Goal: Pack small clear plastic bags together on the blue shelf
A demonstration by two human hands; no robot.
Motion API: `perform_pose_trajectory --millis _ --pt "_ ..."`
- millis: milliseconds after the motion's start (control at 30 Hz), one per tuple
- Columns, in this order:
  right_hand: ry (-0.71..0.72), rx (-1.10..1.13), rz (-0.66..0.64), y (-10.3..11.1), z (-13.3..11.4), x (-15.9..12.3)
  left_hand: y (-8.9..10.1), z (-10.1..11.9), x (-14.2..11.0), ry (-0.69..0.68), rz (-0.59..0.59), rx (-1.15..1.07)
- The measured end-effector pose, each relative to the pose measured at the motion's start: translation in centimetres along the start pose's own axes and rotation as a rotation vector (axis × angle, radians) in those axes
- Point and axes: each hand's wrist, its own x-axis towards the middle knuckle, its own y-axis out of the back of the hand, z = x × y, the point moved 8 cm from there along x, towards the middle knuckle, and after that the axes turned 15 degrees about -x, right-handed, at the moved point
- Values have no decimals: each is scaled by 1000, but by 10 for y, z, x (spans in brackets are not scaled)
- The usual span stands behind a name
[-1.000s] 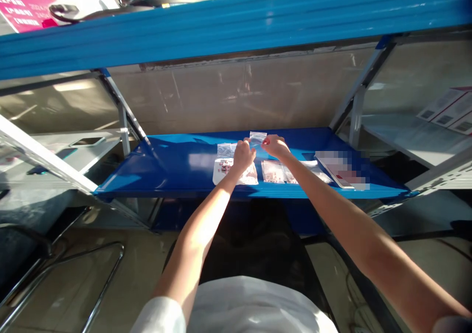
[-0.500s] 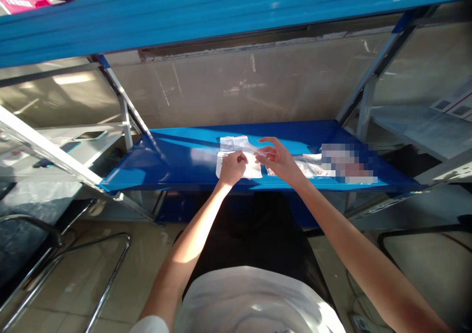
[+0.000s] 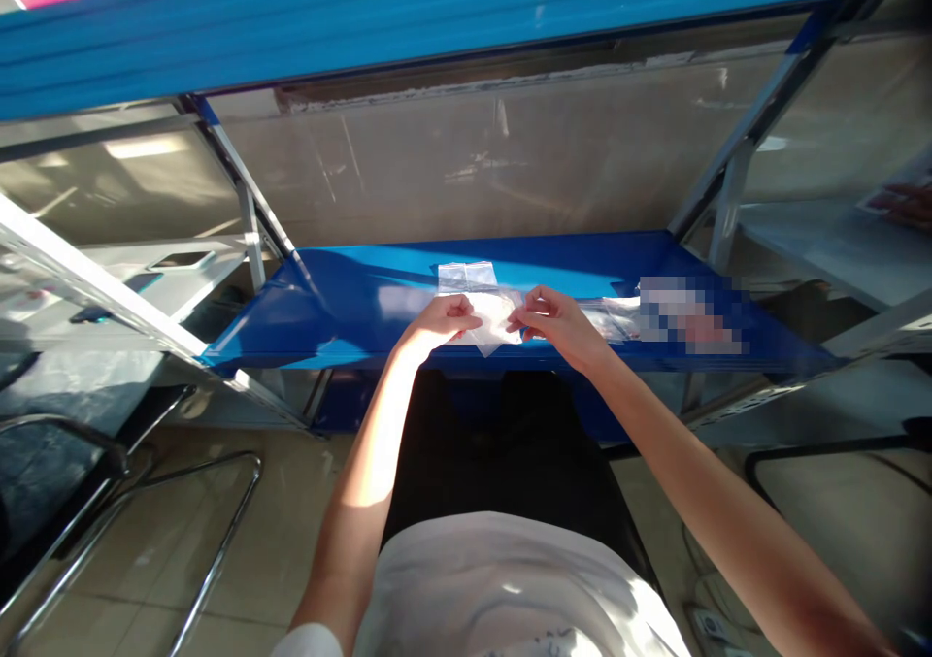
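On the blue metal shelf [image 3: 327, 322] lies a white packet in clear plastic [image 3: 491, 315], with a clear zip bag [image 3: 466, 277] at its far edge. My left hand [image 3: 441, 323] grips the packet's left side, and my right hand [image 3: 553, 325] pinches its right side. The fingers of both hands rest on the plastic. Part of the packet is hidden under my fingers. To the right of my right hand lies another clear bag with reddish contents [image 3: 608, 319]. Beyond it is a pixelated flat item [image 3: 688, 314].
A blue steel shelf beam [image 3: 437, 41] runs overhead, with grey metal uprights [image 3: 732, 191] on the right. A phone [image 3: 181, 260] rests on a lower surface at left. A chrome-framed chair [image 3: 189, 511] stands at lower left, and printed sheets [image 3: 899, 201] lie at right.
My hands have come together on the white packet, and my left hand has moved onto its left edge. The small clear bag now lies flat at the far edge. The view has tilted slightly.
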Motion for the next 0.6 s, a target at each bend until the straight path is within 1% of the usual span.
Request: perform_pose_trajectory --millis 67,200,300,367,433,500,600 --pt "-24 9 -27 -5 4 0 -4 3 -3 -10 -37 -2" --pt "-64 14 9 -10 11 1 -12 6 -7 -18 -93 6" --pt "-75 3 84 -9 15 1 -22 11 -10 -29 -165 42" --pt "-83 -32 154 -7 17 1 -27 17 -12 -40 -182 52" --pt "-87 -83 203 -5 19 0 -29 24 -14 -69 -143 53" --pt "-83 -136 222 -6 19 -2 -30 29 -16 -111 -73 110" --pt "-89 -183 219 -10 13 -6 -31 29 -17 -140 -2 323"
